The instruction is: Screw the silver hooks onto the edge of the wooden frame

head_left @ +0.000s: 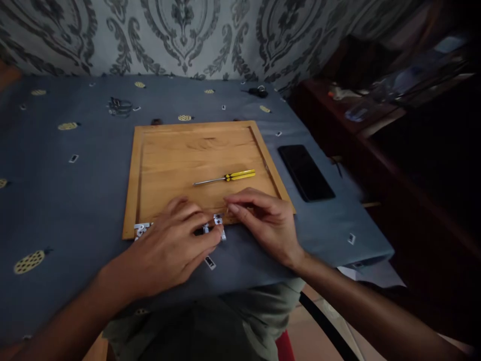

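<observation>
A framed wooden panel (176,160) lies flat on the cloth. At its front edge my left hand (169,250) is closed, with thumb and fingers around a metal hinge (218,219); the palm side is hidden. Just right of that hinge my right hand (268,220) pinches thumb and forefinger together above the edge. A tiny thin thing shows at those fingertips, too small to name. Another metal hinge (141,229) sits at the panel's front left corner, partly behind my left hand. A screwdriver (239,175) with a yellow and black handle rests on the panel, its tip pointing left.
A black phone (306,173) lies right of the panel. Toward the back of the blue patterned tablecloth (101,185) are a dark tangled item (119,106) and a key (258,92). Dark furniture (330,115) with clutter stands at the right, beyond the table's edge.
</observation>
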The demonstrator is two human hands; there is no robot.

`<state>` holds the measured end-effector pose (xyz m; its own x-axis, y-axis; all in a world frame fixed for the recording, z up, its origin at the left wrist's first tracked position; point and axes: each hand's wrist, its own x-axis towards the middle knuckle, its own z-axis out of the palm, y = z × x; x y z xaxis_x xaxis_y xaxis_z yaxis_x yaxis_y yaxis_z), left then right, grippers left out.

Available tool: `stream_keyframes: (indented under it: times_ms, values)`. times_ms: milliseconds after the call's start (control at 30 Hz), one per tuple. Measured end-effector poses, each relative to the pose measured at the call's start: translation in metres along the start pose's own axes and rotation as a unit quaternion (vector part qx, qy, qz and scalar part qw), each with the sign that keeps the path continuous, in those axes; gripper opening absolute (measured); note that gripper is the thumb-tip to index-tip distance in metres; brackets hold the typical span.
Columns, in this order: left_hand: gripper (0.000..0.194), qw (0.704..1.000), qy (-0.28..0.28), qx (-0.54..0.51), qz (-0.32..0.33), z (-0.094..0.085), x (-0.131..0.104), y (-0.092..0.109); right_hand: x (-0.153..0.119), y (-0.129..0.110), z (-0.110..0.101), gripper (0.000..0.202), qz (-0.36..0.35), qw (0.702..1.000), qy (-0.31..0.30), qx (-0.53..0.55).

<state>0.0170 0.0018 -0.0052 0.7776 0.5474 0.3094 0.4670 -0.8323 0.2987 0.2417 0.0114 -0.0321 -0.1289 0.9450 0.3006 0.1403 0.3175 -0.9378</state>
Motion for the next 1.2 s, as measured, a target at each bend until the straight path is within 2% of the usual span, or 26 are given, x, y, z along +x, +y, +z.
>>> stream_keyframes:
  times_ms: [400,567,867,1200]
  values:
    - [0.022,1.000,0.006,0.007,-0.001,-0.002,0.000,0.003,-0.013,0.004,0.000,0.019,-0.043,0.996,-0.043,-0.058]
    - [0.026,1.000,-0.017,-0.006,-0.014,0.000,-0.002,0.003,-0.012,0.002,0.000,0.019,-0.038,0.996,-0.047,-0.072]
    - [0.027,1.000,-0.018,-0.001,-0.016,0.004,-0.003,0.002,-0.011,-0.004,-0.003,0.011,0.010,0.998,-0.041,-0.048]
    - [0.030,0.999,-0.038,0.001,-0.013,0.000,-0.002,0.003,-0.012,-0.001,-0.002,0.019,-0.037,0.996,-0.049,-0.062]
